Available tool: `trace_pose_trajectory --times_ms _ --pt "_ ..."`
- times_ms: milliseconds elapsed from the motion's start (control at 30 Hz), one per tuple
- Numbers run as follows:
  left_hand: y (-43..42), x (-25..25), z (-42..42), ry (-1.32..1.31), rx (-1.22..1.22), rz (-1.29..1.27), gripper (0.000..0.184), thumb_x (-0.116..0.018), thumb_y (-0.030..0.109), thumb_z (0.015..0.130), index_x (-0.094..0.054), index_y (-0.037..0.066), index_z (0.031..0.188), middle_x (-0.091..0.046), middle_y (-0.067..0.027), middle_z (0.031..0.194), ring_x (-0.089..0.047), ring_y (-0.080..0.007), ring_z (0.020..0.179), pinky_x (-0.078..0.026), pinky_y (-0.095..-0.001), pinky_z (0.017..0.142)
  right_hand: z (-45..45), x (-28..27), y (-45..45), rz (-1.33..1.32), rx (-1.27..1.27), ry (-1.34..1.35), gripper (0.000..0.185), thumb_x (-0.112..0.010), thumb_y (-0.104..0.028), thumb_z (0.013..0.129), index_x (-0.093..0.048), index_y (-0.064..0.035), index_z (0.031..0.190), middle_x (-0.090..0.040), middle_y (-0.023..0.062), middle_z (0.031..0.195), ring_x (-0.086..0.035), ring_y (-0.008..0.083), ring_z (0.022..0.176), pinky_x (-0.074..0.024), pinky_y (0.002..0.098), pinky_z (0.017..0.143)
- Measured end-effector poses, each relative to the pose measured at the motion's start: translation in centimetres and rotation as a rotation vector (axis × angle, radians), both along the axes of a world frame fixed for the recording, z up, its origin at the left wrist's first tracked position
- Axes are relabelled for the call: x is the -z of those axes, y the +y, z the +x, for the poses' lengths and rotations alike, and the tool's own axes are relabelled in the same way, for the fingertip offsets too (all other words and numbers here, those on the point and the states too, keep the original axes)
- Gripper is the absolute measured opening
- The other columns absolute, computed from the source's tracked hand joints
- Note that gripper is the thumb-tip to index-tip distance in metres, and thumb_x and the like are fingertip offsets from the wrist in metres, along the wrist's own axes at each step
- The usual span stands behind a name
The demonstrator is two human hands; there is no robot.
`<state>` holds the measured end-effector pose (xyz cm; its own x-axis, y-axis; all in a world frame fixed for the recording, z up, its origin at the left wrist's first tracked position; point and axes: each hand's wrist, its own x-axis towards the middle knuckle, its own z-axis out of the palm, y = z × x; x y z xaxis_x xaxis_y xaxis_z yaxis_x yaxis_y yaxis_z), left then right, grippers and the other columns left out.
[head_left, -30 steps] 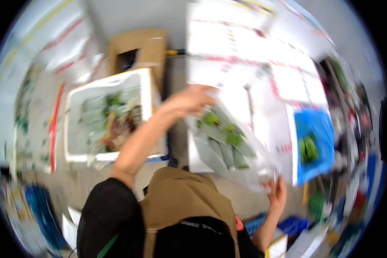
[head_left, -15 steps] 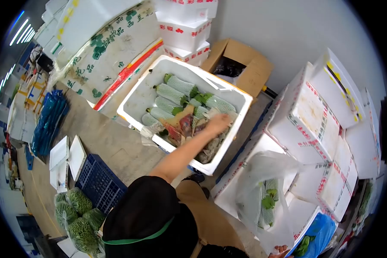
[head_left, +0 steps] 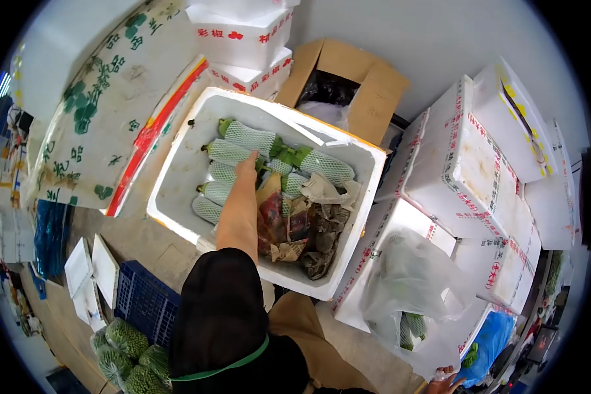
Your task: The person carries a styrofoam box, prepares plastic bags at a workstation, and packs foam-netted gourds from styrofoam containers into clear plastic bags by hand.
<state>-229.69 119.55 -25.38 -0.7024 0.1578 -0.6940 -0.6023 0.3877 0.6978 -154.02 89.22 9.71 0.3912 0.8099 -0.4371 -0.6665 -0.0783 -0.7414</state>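
My left hand [head_left: 246, 167] reaches into a white foam box [head_left: 171, 180], its fingers stretched down at a green vegetable in a white net sleeve [head_left: 230, 153]. More net-sleeved long green vegetables [head_left: 248, 136] lie side by side around it, several with leafy stem ends. Brown and red crumpled paper [head_left: 295, 226] fills the box's near right part. At the lower right, my right hand [head_left: 445, 382] grips the edge of a clear plastic bag [head_left: 407, 282]. Inside that bag are similar netted vegetables [head_left: 412, 328].
White foam boxes [head_left: 486, 157] are stacked on the right, more [head_left: 243, 39] at the back. An opened cardboard box [head_left: 377, 98] stands behind. To the left are a blue crate [head_left: 144, 302], foam lids [head_left: 105, 269] and bags of green produce [head_left: 128, 338].
My left hand has moved from the paper on the box's right side leftward to the netted vegetables. The paper is now uncovered. The view has shifted; my right hand stays at the bag.
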Motion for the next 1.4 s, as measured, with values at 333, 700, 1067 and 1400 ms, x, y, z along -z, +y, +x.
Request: trace_pose_trajectory --times_ms 333,700,1067,1400 --pt "-1.2 -3.5 -1.1 -0.402 -0.123 0.147 0.031 -0.077 0.027 0.064 -0.058 0.012 0.082 -0.062 -0.0038 0.080 -0.061 -0.0190 0.064 -0.048 -0.0347 0.046 1.6 2.5 -0.6 0.089 0.015 -0.105 0.040 -0.050 -0.043 0.089 -0.053 -0.0074 0.108 -0.052 0.0046 0.085 -0.050 0.0178 0.077 -0.0429 0.0372 0.078" --pt "-6.9 -20.5 6.2 -0.603 0.518 1.037 0.060 -0.066 0.022 0.070 -0.044 -0.003 0.120 -0.053 -0.0236 0.114 -0.050 -0.0382 0.107 -0.044 -0.0530 0.088 -2.1 1.9 -0.6 0.117 0.060 0.023 0.047 -0.052 -0.053 0.084 -0.052 -0.0165 0.114 -0.043 0.0024 0.071 -0.041 0.0153 0.063 -0.0361 0.0354 0.070" --pt "-12.7 -37.3 43.1 -0.243 2.427 0.512 0.070 -0.075 0.018 0.058 -0.050 -0.004 0.120 -0.058 -0.0115 0.108 -0.055 -0.0184 0.095 -0.043 -0.0266 0.084 0.5 2.5 -2.5 0.337 -0.005 0.154 0.071 -0.051 -0.060 0.082 -0.031 -0.0193 0.136 -0.037 -0.0001 0.067 -0.031 0.0095 0.052 -0.0269 0.0261 0.056" --pt "-6.5 -19.9 60.5 0.493 2.786 0.510 0.053 -0.069 0.018 0.059 -0.056 0.001 0.107 -0.062 -0.0159 0.095 -0.059 -0.0266 0.085 -0.048 -0.0333 0.075 3.1 3.6 -3.0 0.368 -0.080 0.107 0.078 -0.053 -0.059 0.079 -0.024 -0.0198 0.140 -0.035 0.0002 0.060 -0.029 0.0094 0.044 -0.0259 0.0261 0.051"
